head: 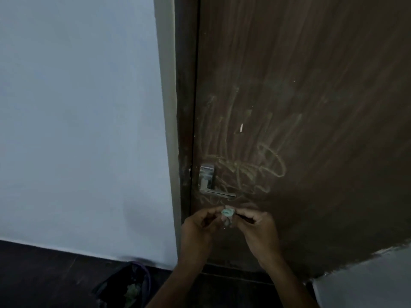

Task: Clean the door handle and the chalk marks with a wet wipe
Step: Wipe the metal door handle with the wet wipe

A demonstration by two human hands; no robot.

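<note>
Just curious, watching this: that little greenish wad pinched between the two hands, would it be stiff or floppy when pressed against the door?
Probably floppy: the wipe looks bunched and crumpled between the left hand and right hand. It seems light, since fingertips alone hold it. Pressed on the chalk marks, it would likely flatten rather than slide stiffly.

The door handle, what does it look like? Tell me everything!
The shiny silver metal door handle sits on the left edge of the brown wooden door, beside the dark frame. It has an upright plate and a lever pointing right. Pale chalk scribbles surround it. Nothing touches it; both hands are just below.
</note>
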